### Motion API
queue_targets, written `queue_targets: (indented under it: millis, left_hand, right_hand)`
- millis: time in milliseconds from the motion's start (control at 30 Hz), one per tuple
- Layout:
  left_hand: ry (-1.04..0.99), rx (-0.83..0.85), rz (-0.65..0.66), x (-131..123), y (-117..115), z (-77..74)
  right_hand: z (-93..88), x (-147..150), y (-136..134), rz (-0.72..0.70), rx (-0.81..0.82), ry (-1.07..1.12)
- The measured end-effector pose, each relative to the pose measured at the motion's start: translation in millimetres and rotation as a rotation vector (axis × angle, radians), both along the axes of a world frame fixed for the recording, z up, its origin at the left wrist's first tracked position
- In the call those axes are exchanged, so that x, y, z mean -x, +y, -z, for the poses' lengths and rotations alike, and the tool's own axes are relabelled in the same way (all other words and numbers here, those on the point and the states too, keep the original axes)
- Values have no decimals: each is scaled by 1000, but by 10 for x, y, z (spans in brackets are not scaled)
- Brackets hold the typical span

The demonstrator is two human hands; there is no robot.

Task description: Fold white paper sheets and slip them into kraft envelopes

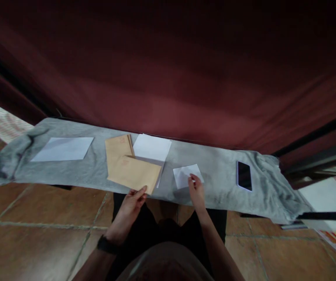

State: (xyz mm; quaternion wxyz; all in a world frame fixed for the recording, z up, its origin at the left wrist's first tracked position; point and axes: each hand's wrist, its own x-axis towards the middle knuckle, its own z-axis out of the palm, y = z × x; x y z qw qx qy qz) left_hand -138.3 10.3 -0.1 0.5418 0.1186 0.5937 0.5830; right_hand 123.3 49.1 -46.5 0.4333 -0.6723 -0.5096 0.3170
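Note:
My left hand (133, 201) pinches the lower right corner of a brown paper envelope (137, 171) between thumb and fingers. That envelope overlaps other brown envelopes (117, 146) and part of some white paper sheets (153, 147) behind it. To the right, my right hand (196, 191) has its fingers closed at a small piece of white paper (182, 177), which seems folded. The fingertips cover part of that paper's right side. Both hands are at the near edge of a grey cloth-covered bench.
A white sheet (64, 149) lies on the left of the grey cloth (214, 164). A phone (244, 176) rests toward the right end. Dark red fabric (168, 89) rises behind the bench. White boards or papers (330, 199) stand at the far right, above a tiled floor (39, 242).

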Motion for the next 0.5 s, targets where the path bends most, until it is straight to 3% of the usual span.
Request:
queue_targets:
  millis: [100, 200, 333, 500]
  left_hand:
    - [-78, 29, 103, -491, -66, 78]
    - [-109, 34, 172, -767, -120, 131]
    - [-203, 79, 193, -836, -177, 159]
    - [-293, 129, 190, -779, -176, 121]
  right_hand:
    - [4, 323, -150, -269, 98, 243]
    - [-17, 489, -257, -317, 98, 382]
    - [-128, 448, -286, -182, 174, 535]
    - [-225, 368, -291, -284, 327, 796]
